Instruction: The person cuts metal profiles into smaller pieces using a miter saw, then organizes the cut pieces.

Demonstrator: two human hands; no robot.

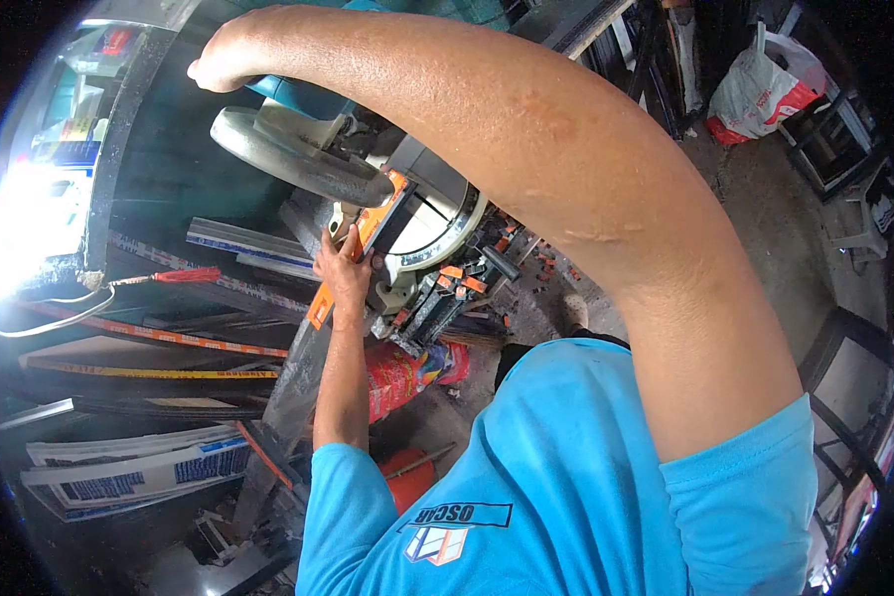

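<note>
At six o'clock, the blue shirt (576, 447) bears "OSCAR" in dark capitals, upside down in this view. Between eight and nine, the yellow strip (169, 373) seems to read "Aluminum". Lettering on the plastic bag (755, 91), at two, and the orange-faced bar (370, 223), between ten and eleven, is illegible.

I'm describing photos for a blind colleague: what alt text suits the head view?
A person's left hand holds an orange-faced bar laid across a miter saw, while the right hand reaches over the saw's top, its hold unclear. Long strips lie at picture left.
</note>
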